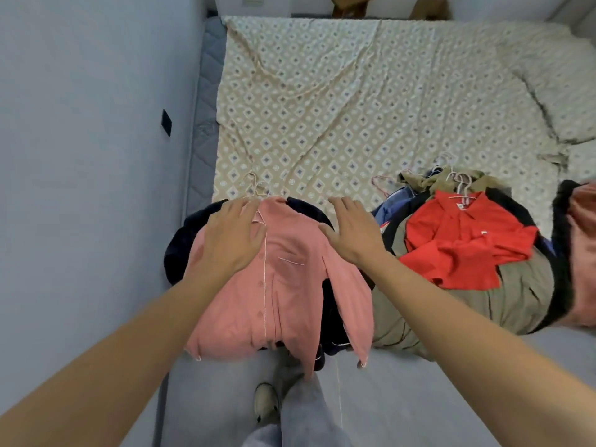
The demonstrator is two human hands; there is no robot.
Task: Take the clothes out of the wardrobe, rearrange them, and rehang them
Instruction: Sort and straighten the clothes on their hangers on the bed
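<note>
head view: left hand (230,235) and right hand (353,232) press flat, fingers straight, on the pink shirt (280,295).

A bed (354,91) in a patterned sheet is carrying a pink shirt (274,285) at six o'clock, a clothes pile (467,246) lying at four.

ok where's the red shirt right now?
In the head view, the red shirt lies on the bed, right of centre, on top of an olive garment, to the right of the pink shirt under both hands.
</note>
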